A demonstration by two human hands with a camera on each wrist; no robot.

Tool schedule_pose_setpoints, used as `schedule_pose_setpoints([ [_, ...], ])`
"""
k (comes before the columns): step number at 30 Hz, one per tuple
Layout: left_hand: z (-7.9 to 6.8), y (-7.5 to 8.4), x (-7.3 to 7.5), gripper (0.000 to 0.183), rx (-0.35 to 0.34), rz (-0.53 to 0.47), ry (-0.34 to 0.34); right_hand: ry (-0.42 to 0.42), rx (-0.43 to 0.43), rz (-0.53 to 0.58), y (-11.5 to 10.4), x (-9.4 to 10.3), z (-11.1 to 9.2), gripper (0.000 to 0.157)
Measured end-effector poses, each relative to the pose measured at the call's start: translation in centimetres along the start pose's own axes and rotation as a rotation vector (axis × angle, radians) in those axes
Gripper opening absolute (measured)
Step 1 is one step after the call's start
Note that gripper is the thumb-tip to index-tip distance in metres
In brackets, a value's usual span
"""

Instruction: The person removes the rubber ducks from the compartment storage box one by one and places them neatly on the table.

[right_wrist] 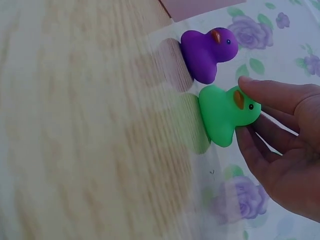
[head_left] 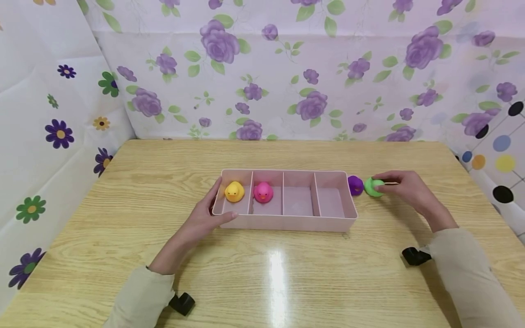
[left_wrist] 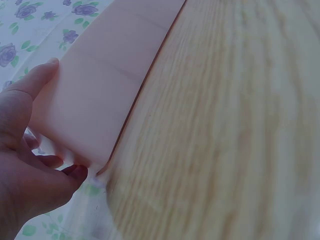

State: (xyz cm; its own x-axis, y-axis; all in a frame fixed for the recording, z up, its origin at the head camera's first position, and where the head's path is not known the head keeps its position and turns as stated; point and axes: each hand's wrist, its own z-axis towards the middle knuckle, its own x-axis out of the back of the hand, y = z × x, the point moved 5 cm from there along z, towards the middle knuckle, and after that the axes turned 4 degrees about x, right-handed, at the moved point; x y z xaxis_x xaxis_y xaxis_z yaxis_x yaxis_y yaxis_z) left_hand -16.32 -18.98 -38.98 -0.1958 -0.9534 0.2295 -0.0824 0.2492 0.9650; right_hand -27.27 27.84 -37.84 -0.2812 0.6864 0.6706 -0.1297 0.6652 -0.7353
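A pink divided box point(head_left: 287, 222) lies lengthwise on the table. My left hand point(head_left: 205, 212) grips its left end, the thumb on the front wall and the fingers along the end wall; the left wrist view shows the thumb against the box wall point(left_wrist: 95, 95). A yellow rubber duck point(head_left: 234, 192) occupies the leftmost compartment, and a magenta rubber duck point(head_left: 263, 192) the one beside it. Right of the box, a green rubber duck point(right_wrist: 220, 115) stands on the table. My right hand point(right_wrist: 290, 135) pinches its head between thumb and fingers. Close by stands a purple rubber duck point(right_wrist: 205, 52).
The wooden table point(head_left: 246, 273) reaches back to a flowered cloth point(head_left: 262, 82). More patterned cloth hangs at both sides. Black wrist devices point(head_left: 182, 304) show below the sleeves. The purple duck is between the box's right end and the green duck.
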Motion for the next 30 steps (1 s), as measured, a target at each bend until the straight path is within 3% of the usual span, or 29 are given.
schedule_pose_setpoints([
  [7, 0.1, 0.0, 0.0, 0.098, 0.002, -0.002, -0.003, 0.02, 0.017, -0.001, -0.2, 0.0, -0.2, 0.063],
  [15, 0.0, -0.2, 0.1, 0.1, 0.002, -0.021, 0.0, 0.121, 0.041, -0.013, -0.8, 0.9, -0.6, 0.056],
  [21, 0.1, -0.2, 0.0, 0.1, -0.001, -0.02, 0.001, 0.159, 0.099, -0.048, -2.4, 0.9, -1.2, 0.05],
  [30, 0.1, -0.1, 0.0, 0.099, -0.004, -0.029, -0.002, 0.15, 0.174, -0.071, -5.3, 0.2, -1.7, 0.044],
])
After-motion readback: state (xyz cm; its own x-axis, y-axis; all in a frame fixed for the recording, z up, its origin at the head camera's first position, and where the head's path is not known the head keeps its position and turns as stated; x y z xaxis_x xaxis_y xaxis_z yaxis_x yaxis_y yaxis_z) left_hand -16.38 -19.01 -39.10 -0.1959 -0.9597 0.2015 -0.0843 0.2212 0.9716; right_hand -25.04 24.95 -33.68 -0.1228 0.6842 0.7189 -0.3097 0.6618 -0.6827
